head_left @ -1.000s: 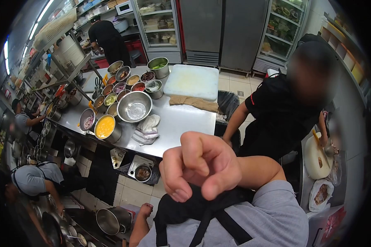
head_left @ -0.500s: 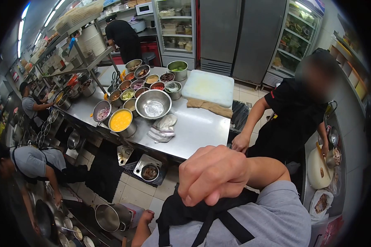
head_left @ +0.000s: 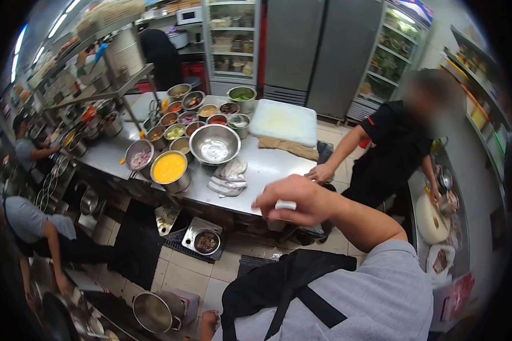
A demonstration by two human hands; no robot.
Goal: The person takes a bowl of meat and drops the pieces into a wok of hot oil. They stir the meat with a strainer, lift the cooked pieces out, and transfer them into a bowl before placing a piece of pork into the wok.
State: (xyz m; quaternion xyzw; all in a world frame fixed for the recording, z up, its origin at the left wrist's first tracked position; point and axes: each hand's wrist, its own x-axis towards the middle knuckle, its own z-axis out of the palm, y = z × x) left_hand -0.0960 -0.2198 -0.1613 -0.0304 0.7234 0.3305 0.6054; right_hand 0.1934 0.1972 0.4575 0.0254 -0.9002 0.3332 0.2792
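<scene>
we see the steel worktop [head_left: 270, 170] filling the middle of the kitchen, its bare part shiny and grey. on its far end lies a big white cutting board [head_left: 283, 122], with a crumpled brown cloth [head_left: 288, 147] along its near edge. a wide empty steel bowl [head_left: 214, 144] stands near the middle of the worktop, and to its left a steel pot of yellow liquid [head_left: 169, 169]. behind these are many small steel tubs of chopped ingredients. a folded striped white towel [head_left: 228, 177] lies just in front of the bowl.

a co-worker in black [head_left: 393, 149] stands at the right end of the worktop, one hand resting on its edge.

our right hand [head_left: 296, 202] is raised in front of the worktop's near edge, over the tiled floor. its fingers [head_left: 267, 200] are curled narrow around a small white thing [head_left: 285, 205]; it looks like a short, flat, plain white piece, mostly hidden by the fingers, and we cannot tell what it is. our left hand is out of sight. below are our grey sleeve and dark apron [head_left: 290, 287].
</scene>
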